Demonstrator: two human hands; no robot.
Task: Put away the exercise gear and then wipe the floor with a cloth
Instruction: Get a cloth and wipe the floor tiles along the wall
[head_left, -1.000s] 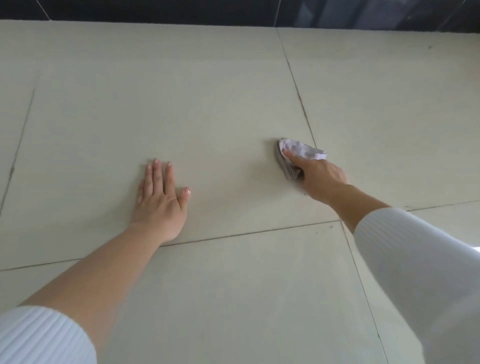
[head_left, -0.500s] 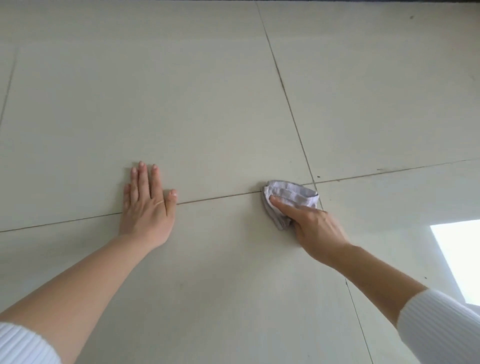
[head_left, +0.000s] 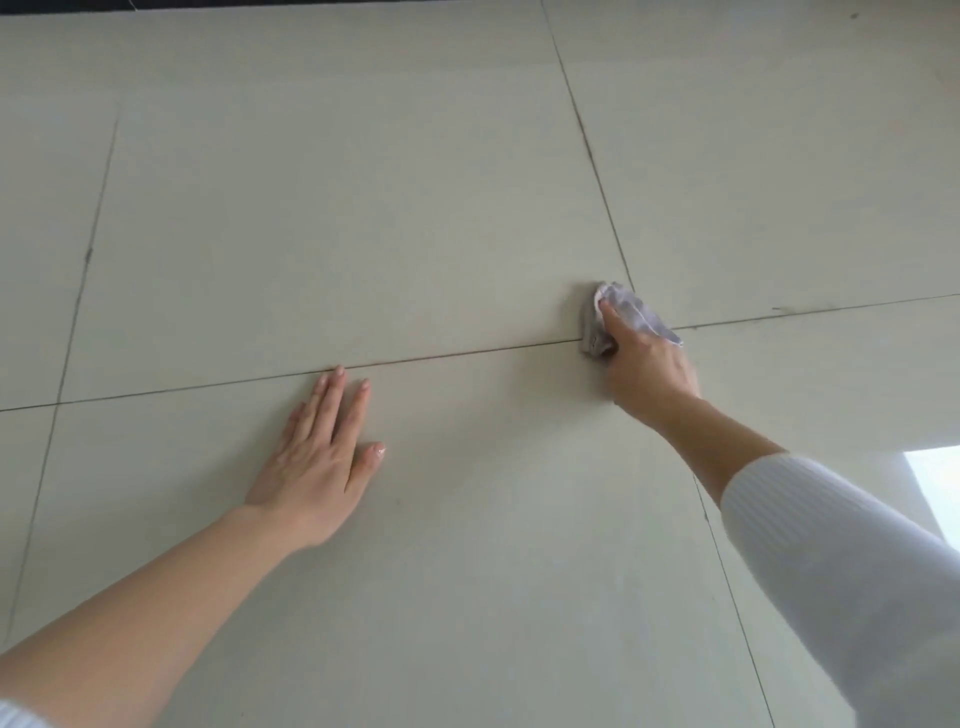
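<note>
A crumpled grey cloth (head_left: 631, 312) lies on the cream tiled floor (head_left: 363, 208), right where two grout lines cross. My right hand (head_left: 644, 364) presses down on it, fingers over the cloth, arm stretched forward in a white ribbed sleeve. My left hand (head_left: 322, 457) rests flat on the floor to the left, palm down, fingers together, fingertips at the horizontal grout line. No exercise gear is in view.
Large cream tiles with thin dark grout lines (head_left: 447, 356) fill the view. A bright patch of reflected light (head_left: 935, 483) lies on the floor at the right edge. A dark strip (head_left: 62, 4) runs along the top left.
The right hand has slid the cloth across the tile towards the grout crossing, first nearer, then slightly forward. The left hand now lies just behind the horizontal grout line. The view has shifted.
</note>
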